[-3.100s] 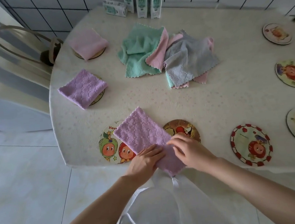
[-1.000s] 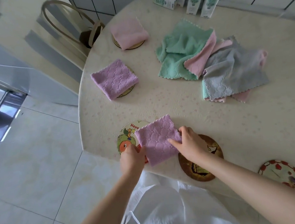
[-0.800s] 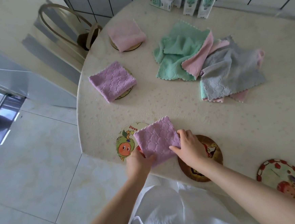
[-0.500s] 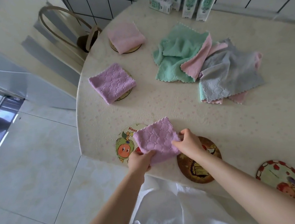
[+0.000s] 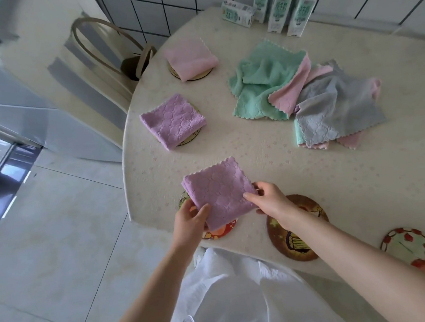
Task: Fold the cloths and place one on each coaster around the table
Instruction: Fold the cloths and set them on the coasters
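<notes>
Folded lilac quilted cloth (image 5: 219, 192), pinched at its near-left edge by the left hand (image 5: 189, 219) and at its right corner by the right hand (image 5: 270, 200), sits over the round cartoon-printed coaster (image 5: 220, 231) at the near-left rim of the cream table (image 5: 309, 178); whether it touches the coaster is hidden. Right: a brown round coaster (image 5: 296, 240). Far: a heap of unfolded green, pink and grey cloths (image 5: 302, 90).

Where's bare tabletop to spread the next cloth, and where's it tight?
Widest bare patch: between the cloth pile and the brown coaster and red-rimmed coaster. Smaller strip between the placed purple cloth and the pile. Tight: near edge around the held cloth; cartons behind the pile.
</notes>
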A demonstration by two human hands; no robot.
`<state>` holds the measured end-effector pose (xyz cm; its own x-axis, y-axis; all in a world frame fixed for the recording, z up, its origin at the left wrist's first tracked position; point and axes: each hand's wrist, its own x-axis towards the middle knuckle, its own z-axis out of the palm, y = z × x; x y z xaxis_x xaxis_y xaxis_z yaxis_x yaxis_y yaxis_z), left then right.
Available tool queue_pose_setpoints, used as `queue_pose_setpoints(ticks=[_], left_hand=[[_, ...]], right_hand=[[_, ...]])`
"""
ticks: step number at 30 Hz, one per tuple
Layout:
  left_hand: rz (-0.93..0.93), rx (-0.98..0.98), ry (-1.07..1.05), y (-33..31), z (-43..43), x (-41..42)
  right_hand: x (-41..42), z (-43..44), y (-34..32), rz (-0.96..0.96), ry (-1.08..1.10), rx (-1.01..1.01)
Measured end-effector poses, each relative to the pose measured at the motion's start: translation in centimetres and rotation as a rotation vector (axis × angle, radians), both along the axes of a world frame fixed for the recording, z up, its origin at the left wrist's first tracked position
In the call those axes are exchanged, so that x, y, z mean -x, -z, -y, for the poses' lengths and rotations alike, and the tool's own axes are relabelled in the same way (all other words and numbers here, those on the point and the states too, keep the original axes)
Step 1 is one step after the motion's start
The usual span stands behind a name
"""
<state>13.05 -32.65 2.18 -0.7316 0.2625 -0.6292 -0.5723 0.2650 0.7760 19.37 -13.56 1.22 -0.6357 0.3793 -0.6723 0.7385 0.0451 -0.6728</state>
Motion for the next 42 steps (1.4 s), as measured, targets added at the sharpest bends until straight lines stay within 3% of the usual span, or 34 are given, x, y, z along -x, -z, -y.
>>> queue_pose_setpoints(ticks=[7, 15, 20, 28, 37, 42], left_hand=[[0.008, 0.225, 0.004, 2.4, 3.5, -0.1], [0.002, 0.332, 0.096, 5.2, 5.0, -0.5], [-0.066, 0.399, 0.190, 5.3, 5.2, -0.2], [-0.445, 0.724, 0.422, 3.3, 5.0, 1.2], [-0.674, 0.805, 0.551, -0.5, -7.6, 1.3], [-0.682, 0.797, 0.673, 0.0, -16.0, -1.6]], right_hand=[[2.0, 2.7, 1.0, 0.020, -0.144, -0.103], [1.2, 3.9, 2.3, 0.144, -0.100, -0.357], [0.7, 4.1, 2.5, 0.141, -0.115, -0.405], [-1.0, 1.1, 2.2, 0.095, -0.140, -0.403], [-5.6, -10.0, 0.4, 0.024, -0.273, -0.435], [-7.8, -17.6, -0.9, -0.006, -0.341, -0.518]])
